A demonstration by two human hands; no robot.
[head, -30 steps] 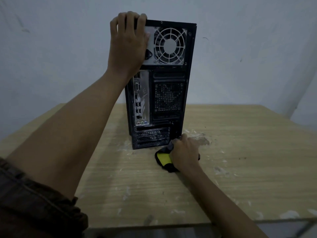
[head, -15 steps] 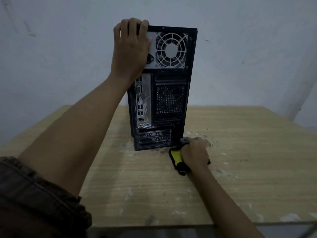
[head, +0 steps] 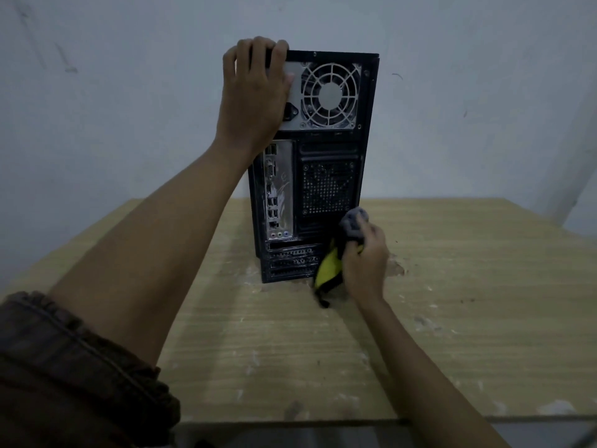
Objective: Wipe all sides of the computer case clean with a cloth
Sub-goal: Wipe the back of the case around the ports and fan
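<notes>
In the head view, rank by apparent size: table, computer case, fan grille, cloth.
1. table
2. computer case
3. fan grille and cloth look alike; the right hand hides part of the cloth, so they stay tied.

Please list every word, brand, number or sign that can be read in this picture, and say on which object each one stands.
No text can be read in this view.
computer case: the dark rear panel shows no legible brand or label.
port plate: any marks beside the ports are too small and blurred to read.
cloth: yellow and black, no print visible.
table: pale scuffs only, no writing.
</notes>
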